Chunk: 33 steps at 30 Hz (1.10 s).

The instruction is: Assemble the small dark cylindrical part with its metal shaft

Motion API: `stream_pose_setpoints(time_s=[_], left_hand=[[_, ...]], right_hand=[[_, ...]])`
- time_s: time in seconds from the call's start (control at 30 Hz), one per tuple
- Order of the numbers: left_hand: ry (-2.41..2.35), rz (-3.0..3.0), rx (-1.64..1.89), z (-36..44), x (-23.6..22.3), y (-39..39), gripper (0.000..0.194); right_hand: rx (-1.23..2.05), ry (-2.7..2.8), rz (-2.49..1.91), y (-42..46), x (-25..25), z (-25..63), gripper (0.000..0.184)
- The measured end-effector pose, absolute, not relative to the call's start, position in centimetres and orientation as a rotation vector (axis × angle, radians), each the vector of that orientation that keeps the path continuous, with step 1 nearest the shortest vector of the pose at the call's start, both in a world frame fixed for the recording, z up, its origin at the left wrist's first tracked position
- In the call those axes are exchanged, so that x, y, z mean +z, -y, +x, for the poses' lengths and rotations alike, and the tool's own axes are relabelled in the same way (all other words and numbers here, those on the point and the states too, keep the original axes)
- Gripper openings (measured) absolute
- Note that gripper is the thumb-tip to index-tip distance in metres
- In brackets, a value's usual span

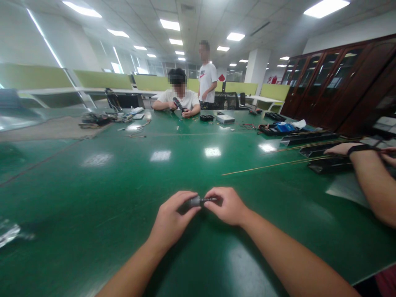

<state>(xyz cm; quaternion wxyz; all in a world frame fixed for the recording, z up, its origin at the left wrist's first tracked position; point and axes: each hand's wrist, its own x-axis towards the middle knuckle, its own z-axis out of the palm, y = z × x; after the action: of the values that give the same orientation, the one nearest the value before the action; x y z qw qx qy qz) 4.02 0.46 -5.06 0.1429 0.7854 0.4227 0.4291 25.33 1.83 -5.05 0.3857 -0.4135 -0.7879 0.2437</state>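
Note:
Just above the green table, my left hand [173, 216] grips a small grey cylinder [194, 201] between thumb and fingers. A thin dark rod [208, 199], shaped like a drill bit, sticks out of the cylinder's right end. My right hand [227, 205] pinches this rod with its thumb and fingertips. Cylinder and rod lie in one line, roughly level. Whether the two are one piece or separate parts cannot be made out. My left fingers cover the cylinder's far left end.
On the right, a co-worker's hand [343, 148] rests at dark metal channels [329, 165] and thin brass-coloured rods [266, 168]. Across the green table [123, 185], a seated person [177, 99] holds a dark drill-like tool [178, 104]. Cables and electronics [95, 118] lie at back left.

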Motion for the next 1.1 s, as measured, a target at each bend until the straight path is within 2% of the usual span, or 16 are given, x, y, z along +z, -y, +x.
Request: stream_pose_setpoints(time_s=[0.77, 0.97, 1.1], left_hand=[[-1.298, 2.230, 1.251, 3.7, -5.1, -1.0, 0.027], [-1.474, 2.111, 1.260, 3.5, -4.8, -1.2, 0.031], [-1.526, 1.822, 1.294, 3.2, -4.7, -1.7, 0.040]], right_hand=[[0.598, 1.906, -1.141, -2.2, -5.2, 25.5, 0.009], [0.594, 1.757, -1.187, -2.8, -5.5, 25.9, 0.014], [0.634, 1.754, -1.208, -3.0, -5.7, 25.8, 0.017]])
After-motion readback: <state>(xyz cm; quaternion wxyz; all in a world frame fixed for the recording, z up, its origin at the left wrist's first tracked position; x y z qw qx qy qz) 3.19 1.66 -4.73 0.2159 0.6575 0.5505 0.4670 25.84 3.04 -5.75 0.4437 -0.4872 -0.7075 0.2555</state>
